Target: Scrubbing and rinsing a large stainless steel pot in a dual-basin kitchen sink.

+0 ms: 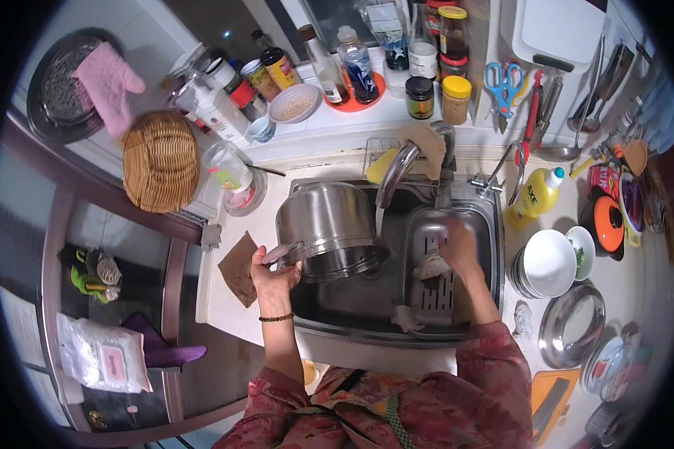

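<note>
My left hand [275, 275] grips a handle of a stainless steel pot [328, 216], which is tilted on its side over the left part of the sink [337, 306]. Its open rim faces toward me. My right hand [459, 247] is motion-blurred above a slotted metal drain tray [427, 224] in the right part of the sink. A crumpled whitish cloth or rag [432, 265] lies on the tray just below that hand; whether my fingers hold anything is unclear. The curved faucet [396, 174] reaches over the sink beside the pot, with a thin pale stream below its spout.
A brown cloth [427, 147] drapes over the faucet. Left of the sink lie a brown cloth square [240, 269] and a glass jar [238, 185]. On the right stand a yellow detergent bottle [533, 193], stacked white bowls [549, 264], a metal lid [573, 325] and a knife [551, 401].
</note>
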Motion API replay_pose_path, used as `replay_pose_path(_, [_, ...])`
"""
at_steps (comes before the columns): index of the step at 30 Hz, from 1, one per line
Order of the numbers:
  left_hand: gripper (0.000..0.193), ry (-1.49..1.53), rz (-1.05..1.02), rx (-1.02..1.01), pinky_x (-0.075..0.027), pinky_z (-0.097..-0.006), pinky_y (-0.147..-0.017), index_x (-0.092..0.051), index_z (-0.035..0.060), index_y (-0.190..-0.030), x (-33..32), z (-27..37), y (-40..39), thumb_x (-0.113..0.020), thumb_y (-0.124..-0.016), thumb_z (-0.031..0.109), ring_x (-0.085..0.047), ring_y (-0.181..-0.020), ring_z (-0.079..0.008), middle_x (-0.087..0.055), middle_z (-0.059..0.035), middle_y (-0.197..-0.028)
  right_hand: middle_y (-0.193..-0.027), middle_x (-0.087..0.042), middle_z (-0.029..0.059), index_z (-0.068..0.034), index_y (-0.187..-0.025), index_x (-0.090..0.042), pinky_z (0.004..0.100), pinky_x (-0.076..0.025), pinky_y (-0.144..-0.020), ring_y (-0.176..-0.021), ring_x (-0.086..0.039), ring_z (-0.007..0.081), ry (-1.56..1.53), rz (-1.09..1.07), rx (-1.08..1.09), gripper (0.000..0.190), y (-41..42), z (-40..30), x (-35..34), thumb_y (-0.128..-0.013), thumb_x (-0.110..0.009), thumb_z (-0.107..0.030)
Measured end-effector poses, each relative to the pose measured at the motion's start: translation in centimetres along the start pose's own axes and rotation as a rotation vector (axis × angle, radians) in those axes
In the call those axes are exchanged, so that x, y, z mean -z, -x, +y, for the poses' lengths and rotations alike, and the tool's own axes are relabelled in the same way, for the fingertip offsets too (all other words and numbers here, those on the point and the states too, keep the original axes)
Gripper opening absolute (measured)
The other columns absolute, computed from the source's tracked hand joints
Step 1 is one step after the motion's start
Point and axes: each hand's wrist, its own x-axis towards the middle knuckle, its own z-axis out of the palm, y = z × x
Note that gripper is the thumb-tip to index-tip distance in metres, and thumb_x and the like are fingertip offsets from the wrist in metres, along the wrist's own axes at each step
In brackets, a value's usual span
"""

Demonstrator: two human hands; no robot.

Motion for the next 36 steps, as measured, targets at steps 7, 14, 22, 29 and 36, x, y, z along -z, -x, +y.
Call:
replay_pose_path(7, [0.055, 0.016, -0.096, 0.072, -0.041, -0.0515, -0.091, -0.027, -0.0040, -0.113, 1.1, 1.5, 0.2, -0.054, -0.080, 0.032, -0.054, -0.079, -0.0229, -0.048, 0.0021, -0.059, -0.097, -0.058, 0.0257, -0.003, -0.136, -0.022, 0.0440, -0.044, -0.076, -0.085, -0.058, 0.0404, -0.374, -0.414, 0.145, 0.077, 1.9, -8.9, -4.0, -0.074, -0.065, -0.019])
replay_pose_path(14, [0.071, -0.441, -0.397, 0.170, -0.036, -0.0530, -0.094, -0.032, -0.0003, -0.122, -0.6, 2.8, -0.5, -0.061, -0.078, 0.047, -0.045, -0.114, -0.0369, -0.049, -0.0218, -0.115, -0.073, -0.058, 0.0254, 0.003, -0.124, -0.036, 0.0388, -0.050, -0.052, -0.066, -0.061, 0.0333, -0.445, -0.325, -0.127, 0.049, 5.5, -10.6, -9.4, -0.077, -0.046, -0.003])
replay_pose_path(22, [0.086, -1.402, 0.055, -0.235, -0.047, -0.0381, -0.080, -0.031, -0.0061, -0.127, 13.0, 3.5, -1.9, -0.072, -0.070, 0.043, -0.053, -0.098, -0.0267, -0.051, -0.0186, -0.110, -0.091, -0.058, 0.0212, 0.009, -0.111, -0.045, 0.0391, -0.057, -0.046, -0.067, -0.062, 0.0326, -1.125, -0.436, -0.786, 0.033, 7.4, -11.5, -8.7, -0.080, -0.044, -0.003])
replay_pose_path(29, [0.053, -1.047, -0.040, 0.261, -0.054, -0.0421, -0.069, -0.042, 0.0014, -0.116, 14.1, 1.6, -2.4, -0.065, -0.079, 0.030, -0.061, -0.070, -0.0271, -0.058, -0.0190, -0.095, -0.095, -0.056, 0.0264, 0.016, -0.110, -0.040, 0.0403, -0.057, -0.050, -0.067, -0.062, 0.0362, -1.205, -0.534, -0.920, 0.037, 8.8, -12.6, -6.1, -0.078, -0.046, -0.003])
replay_pose_path(36, [0.007, -1.320, 0.041, 0.121, -0.035, -0.0292, -0.037, -0.053, -0.0019, -0.077, 11.9, 3.0, -2.3, -0.054, -0.075, 0.004, -0.034, -0.033, -0.0088, -0.052, -0.0077, -0.057, -0.087, -0.058, 0.0265, 0.013, -0.112, -0.041, 0.0377, -0.055, -0.052, -0.064, -0.063, 0.0340, -1.050, -0.868, -0.873, 0.062, 8.4, -11.2, -2.0, -0.083, -0.055, -0.039])
